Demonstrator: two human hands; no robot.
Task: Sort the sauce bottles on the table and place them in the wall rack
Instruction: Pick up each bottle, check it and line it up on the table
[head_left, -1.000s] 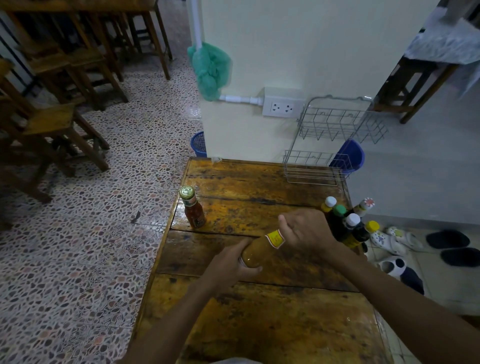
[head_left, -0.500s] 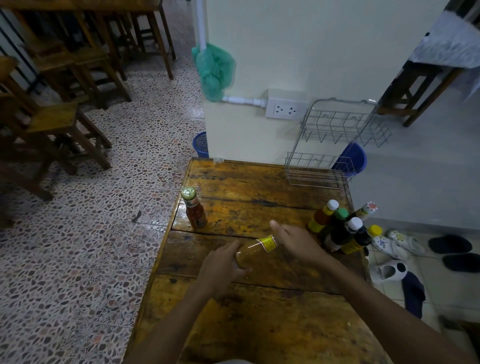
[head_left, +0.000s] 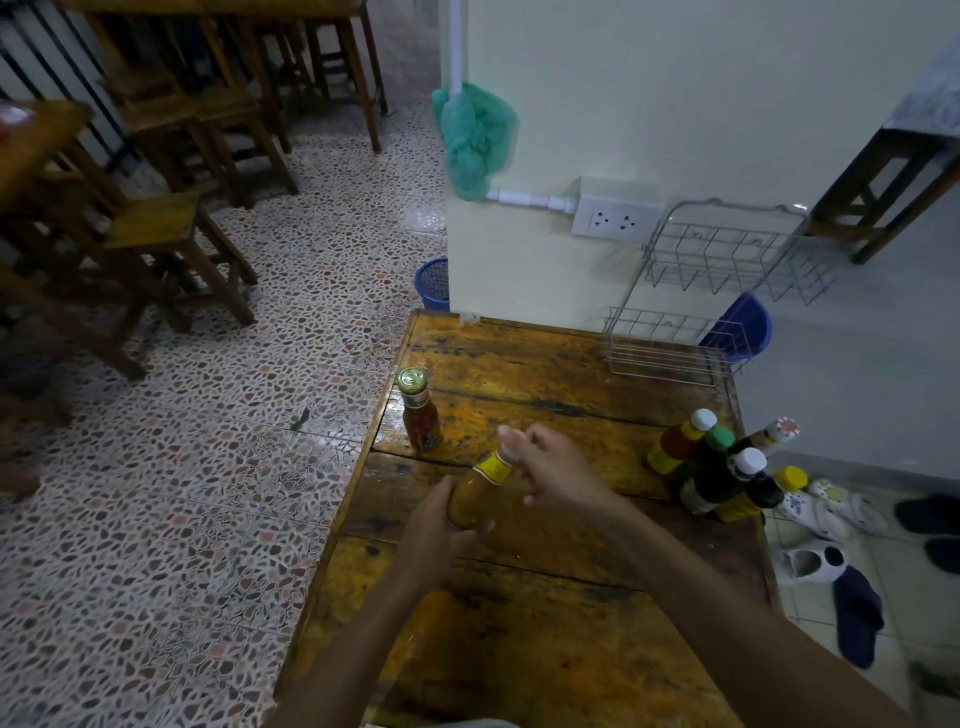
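My left hand (head_left: 441, 527) grips the lower body of an orange-yellow sauce bottle (head_left: 470, 493) with a yellow neck label, held tilted above the wooden table (head_left: 545, 364). My right hand (head_left: 558, 467) is beside the bottle's cap, with loose, parted fingers touching the top. A red sauce bottle (head_left: 421, 415) with a gold cap stands near the table's left edge. Several bottles (head_left: 722, 467) stand clustered at the right edge. The two-tier wire wall rack (head_left: 727, 254) hangs empty on the wall behind the table's far right corner.
A wall socket (head_left: 615, 221) and a green bag (head_left: 475, 137) are on the wall left of the rack. Blue baskets (head_left: 740, 327) stand on the floor behind the table. Shoes (head_left: 821, 512) lie on the floor at right. Wooden chairs (head_left: 156, 234) fill the left.
My right hand let go of the bottle's neck and now sits loosely at the cap. The left hand has carried the bottle slightly left and tipped it more upright.
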